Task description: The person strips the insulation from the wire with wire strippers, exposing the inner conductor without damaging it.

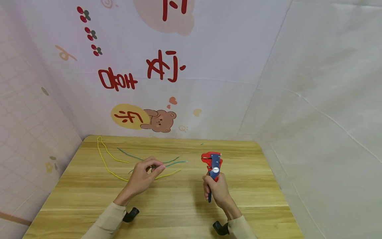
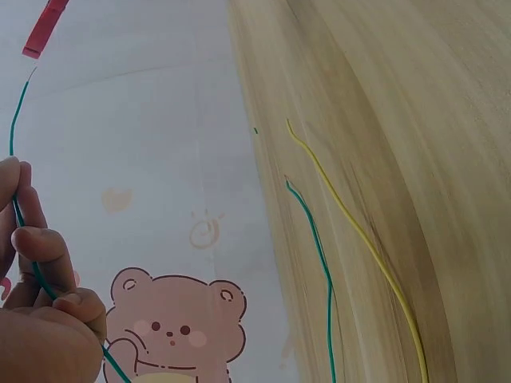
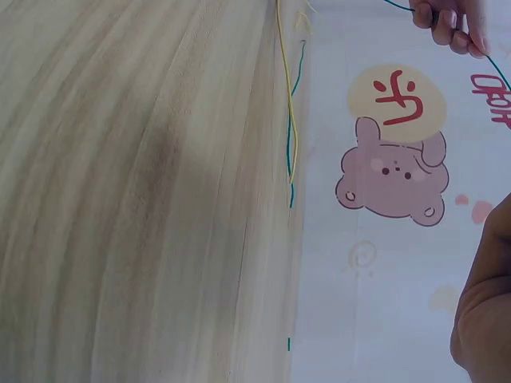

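My left hand (image 1: 143, 175) pinches a green wire (image 1: 176, 163) between thumb and fingers, above the table. In the left wrist view the held wire (image 2: 16, 120) runs through the fingers and points up, its tip thin and bare-looking. My right hand (image 1: 220, 192) grips the handles of a red and blue wire stripper (image 1: 215, 164), its head pointing away from me. A red end of the stripper (image 2: 40, 36) shows just beyond the wire's tip, apart from it. Little of the right hand (image 3: 487, 311) shows in the right wrist view, and the stripper is out of sight there.
A second green wire (image 2: 326, 263) lies on the wooden table (image 1: 179, 212) beside a long, bent yellow wire (image 1: 105, 162). Near the back edge lies a tiny green scrap (image 1: 202, 144). A printed cloth wall (image 1: 215, 109) stands behind the table. Black curved pieces (image 1: 131, 215) sit at both wrists.
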`<action>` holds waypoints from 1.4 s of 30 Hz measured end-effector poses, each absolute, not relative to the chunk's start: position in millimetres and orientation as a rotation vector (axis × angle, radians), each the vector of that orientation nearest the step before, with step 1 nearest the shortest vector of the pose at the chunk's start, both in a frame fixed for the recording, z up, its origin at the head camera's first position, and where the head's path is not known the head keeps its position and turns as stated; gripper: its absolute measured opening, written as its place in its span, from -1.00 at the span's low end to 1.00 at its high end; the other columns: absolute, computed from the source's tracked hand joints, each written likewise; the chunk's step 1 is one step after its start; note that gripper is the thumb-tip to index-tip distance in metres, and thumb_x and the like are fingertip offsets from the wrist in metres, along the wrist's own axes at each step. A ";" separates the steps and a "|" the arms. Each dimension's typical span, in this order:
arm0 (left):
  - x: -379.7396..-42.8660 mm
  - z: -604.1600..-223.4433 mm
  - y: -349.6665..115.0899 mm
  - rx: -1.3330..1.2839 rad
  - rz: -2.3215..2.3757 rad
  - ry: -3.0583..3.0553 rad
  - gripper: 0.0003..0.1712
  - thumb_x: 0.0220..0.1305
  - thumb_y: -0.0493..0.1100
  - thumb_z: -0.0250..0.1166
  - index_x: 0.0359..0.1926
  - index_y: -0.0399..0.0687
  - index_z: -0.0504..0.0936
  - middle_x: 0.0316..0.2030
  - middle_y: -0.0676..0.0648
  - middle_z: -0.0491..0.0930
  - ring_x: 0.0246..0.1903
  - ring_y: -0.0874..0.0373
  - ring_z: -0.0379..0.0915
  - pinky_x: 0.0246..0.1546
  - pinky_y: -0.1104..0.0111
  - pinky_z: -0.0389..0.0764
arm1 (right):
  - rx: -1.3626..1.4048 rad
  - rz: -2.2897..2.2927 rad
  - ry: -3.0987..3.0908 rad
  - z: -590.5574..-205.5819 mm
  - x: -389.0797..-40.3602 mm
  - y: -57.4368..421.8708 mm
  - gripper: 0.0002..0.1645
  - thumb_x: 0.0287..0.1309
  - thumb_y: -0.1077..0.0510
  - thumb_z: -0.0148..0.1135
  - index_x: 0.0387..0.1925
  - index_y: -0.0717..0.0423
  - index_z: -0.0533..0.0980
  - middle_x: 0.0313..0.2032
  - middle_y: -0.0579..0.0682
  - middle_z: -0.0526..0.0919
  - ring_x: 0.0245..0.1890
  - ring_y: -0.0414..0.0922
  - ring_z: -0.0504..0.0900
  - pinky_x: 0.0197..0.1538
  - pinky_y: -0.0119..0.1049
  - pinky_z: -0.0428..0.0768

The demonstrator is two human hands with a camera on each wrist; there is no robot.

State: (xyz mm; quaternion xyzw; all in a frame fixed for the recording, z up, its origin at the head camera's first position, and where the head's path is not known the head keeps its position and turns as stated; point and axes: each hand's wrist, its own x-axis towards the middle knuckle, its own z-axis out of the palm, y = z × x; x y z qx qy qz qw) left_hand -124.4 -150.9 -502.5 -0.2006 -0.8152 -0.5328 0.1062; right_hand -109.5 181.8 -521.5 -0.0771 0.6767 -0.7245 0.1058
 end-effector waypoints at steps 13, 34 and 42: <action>-122.1 -502.3 -155.8 -0.568 -1.537 -2.407 -0.84 0.59 -0.21 0.46 -0.12 0.22 0.86 -0.31 0.11 0.67 -0.36 0.28 0.38 -0.35 0.39 0.40 | -0.203 -2.129 2.017 -522.5 -110.0 188.4 -0.54 0.61 0.24 0.15 -0.47 0.41 0.35 -0.73 -0.11 0.47 -0.78 -0.17 0.55 -0.65 -0.21 0.66; -121.1 -501.6 -159.3 -0.523 -1.555 -2.438 -0.86 0.60 -0.17 0.46 -0.11 0.24 0.86 -0.22 0.11 0.75 -0.33 0.28 0.42 -0.32 0.37 0.36 | -0.167 -2.162 1.973 -523.6 -110.3 194.2 -0.67 0.64 0.18 0.22 -0.37 0.18 0.46 -0.68 -0.12 0.54 -0.71 -0.15 0.61 -0.54 -0.21 0.74; -121.6 -502.8 -158.9 -0.513 -1.531 -2.453 -0.87 0.58 -0.16 0.48 -0.12 0.25 0.87 -0.19 0.14 0.77 -0.29 0.28 0.45 -0.27 0.37 0.38 | -0.173 -2.158 1.967 -524.3 -110.1 195.7 -0.66 0.65 0.14 0.25 -0.35 0.19 0.47 -0.67 -0.11 0.55 -0.69 -0.15 0.63 -0.53 -0.22 0.75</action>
